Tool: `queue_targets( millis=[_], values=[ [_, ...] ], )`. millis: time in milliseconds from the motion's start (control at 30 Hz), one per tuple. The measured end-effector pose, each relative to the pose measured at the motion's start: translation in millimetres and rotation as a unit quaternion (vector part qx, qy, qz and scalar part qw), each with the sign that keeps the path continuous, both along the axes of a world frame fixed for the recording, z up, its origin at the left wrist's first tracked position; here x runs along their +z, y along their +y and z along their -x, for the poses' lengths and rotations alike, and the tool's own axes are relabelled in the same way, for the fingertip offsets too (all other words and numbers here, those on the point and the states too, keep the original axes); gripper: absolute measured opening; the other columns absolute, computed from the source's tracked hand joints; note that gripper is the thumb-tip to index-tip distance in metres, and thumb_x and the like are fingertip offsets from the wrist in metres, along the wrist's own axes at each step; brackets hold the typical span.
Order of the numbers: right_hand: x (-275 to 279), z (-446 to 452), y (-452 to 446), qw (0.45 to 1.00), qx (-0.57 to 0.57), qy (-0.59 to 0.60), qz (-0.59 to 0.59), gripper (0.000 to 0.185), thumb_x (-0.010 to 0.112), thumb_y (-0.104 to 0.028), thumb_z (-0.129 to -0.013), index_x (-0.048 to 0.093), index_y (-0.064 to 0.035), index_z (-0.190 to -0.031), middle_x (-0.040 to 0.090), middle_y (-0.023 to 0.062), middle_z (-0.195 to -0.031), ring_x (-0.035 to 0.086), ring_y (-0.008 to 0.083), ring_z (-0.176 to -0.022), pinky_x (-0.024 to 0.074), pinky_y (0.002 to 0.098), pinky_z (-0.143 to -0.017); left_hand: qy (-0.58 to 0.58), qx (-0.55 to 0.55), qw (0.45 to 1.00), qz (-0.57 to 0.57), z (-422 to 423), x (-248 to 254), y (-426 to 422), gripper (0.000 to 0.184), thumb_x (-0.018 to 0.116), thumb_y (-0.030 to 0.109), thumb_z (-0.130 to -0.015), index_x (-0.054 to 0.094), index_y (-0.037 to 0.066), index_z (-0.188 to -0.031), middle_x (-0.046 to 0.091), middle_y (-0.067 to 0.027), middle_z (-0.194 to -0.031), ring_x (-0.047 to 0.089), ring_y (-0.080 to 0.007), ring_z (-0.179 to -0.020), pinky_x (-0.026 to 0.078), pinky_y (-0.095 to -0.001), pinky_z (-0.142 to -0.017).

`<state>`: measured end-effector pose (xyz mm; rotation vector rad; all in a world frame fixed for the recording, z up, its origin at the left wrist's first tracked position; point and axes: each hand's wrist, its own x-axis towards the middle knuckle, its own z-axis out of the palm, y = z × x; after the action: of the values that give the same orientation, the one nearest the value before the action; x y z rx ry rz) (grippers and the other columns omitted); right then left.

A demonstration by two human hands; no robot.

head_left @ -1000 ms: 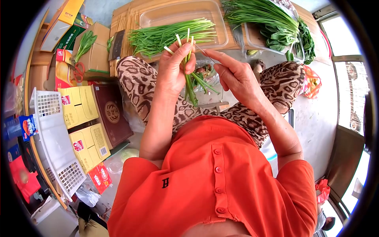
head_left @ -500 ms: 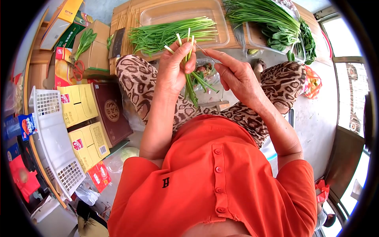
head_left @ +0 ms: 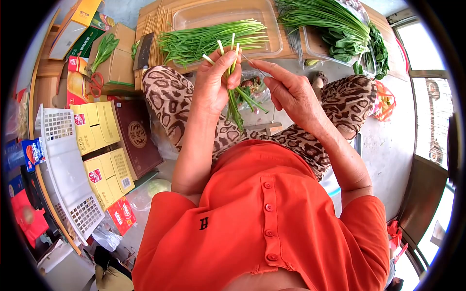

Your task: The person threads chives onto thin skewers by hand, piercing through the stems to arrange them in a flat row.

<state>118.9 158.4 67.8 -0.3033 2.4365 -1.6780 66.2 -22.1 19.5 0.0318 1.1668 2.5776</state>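
My left hand (head_left: pixel 217 77) is closed around a small bunch of garlic chives (head_left: pixel 235 107); the pale cut ends point up past the fingertips and the green leaves hang below. In my right hand (head_left: pixel 290 89), a thin metal skewer (head_left: pixel 247 59) is pinched between thumb and forefinger. It reaches left toward the chives; whether its tip has gone through the stalks is hidden by my left fingers. Just beyond my hands, a large pile of garlic chives (head_left: pixel 208 41) lies across a clear plastic tray (head_left: pixel 228 10) on the wooden table.
Bamboo skewers (head_left: pixel 158 29) and a dark flat blade (head_left: pixel 143 52) lie at the table's left. Metal skewers (head_left: pixel 294 41) separate the tray from more greens (head_left: pixel 335 24) at right. Boxes (head_left: pixel 97 123), red scissors (head_left: pixel 96 85) and a white basket (head_left: pixel 63 145) stand left. A bag of scraps (head_left: pixel 252 83) sits below.
Both hands, the chives and the skewer stay almost where they were. At the far lower right edge, a person in the background has shifted downward.
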Motion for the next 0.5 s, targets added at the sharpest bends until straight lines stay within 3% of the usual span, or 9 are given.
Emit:
queue_targets(
  millis=[500],
  values=[
    [-2, -1, 4, 1.0, 0.012, 0.006, -0.007, 0.033, 0.049, -0.008, -0.093, 0.056, -0.0083, -0.124, 0.047, 0.0055, -0.052, 0.048, 0.0101, -0.047, 0.0425, 0.029, -0.049, 0.015, -0.023, 0.997, 0.071, 3, 1, -10, 0.02, 0.067, 0.015, -0.083, 0.063, 0.001, -0.095, 0.057, -0.0009, -0.072, 0.042, -0.0067, -0.049, 0.03, -0.0212, -0.045]
  ],
)
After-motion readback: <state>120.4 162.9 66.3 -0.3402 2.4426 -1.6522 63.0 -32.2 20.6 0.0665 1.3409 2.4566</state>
